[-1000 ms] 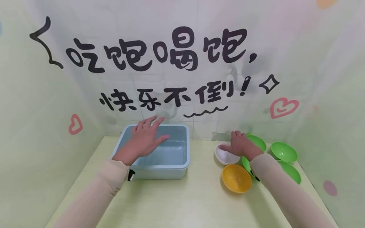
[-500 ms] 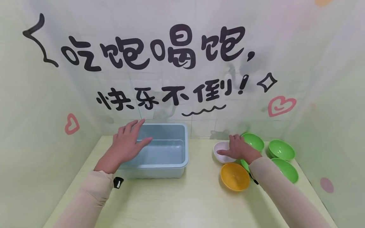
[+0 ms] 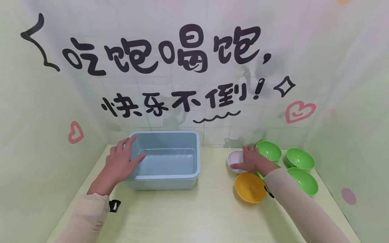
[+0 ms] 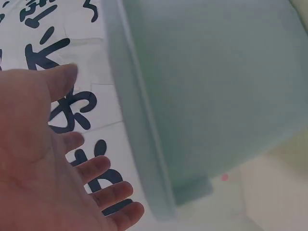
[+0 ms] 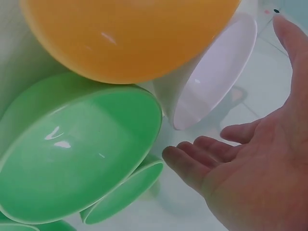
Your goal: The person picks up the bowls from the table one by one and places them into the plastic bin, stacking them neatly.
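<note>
My left hand (image 3: 119, 164) hovers at the left rim of a light blue plastic basin (image 3: 166, 177), fingers spread and holding nothing. In the left wrist view that hand (image 4: 53, 159) is beside the rim and outer wall of the basin (image 4: 211, 91), with a gap between. On the other side, my right hand (image 3: 255, 160) is over a small white bowl (image 3: 235, 158), covering part of it. The right wrist view shows the right hand (image 5: 255, 163) with loosely extended fingers and nothing in them, near the white bowl (image 5: 216, 72) and a green bowl (image 5: 82, 154).
An orange bowl (image 3: 250, 188) sits in front of the white one. Several green bowls (image 3: 300, 158) cluster at the right, one partly under my right arm. A printed curtain (image 3: 212, 17) with black lettering hangs behind the pale table (image 3: 194, 219).
My left hand has moved left and down, from over the basin to its left rim. The right hand has lowered slightly over the white bowl. The bowls and basin have not moved.
</note>
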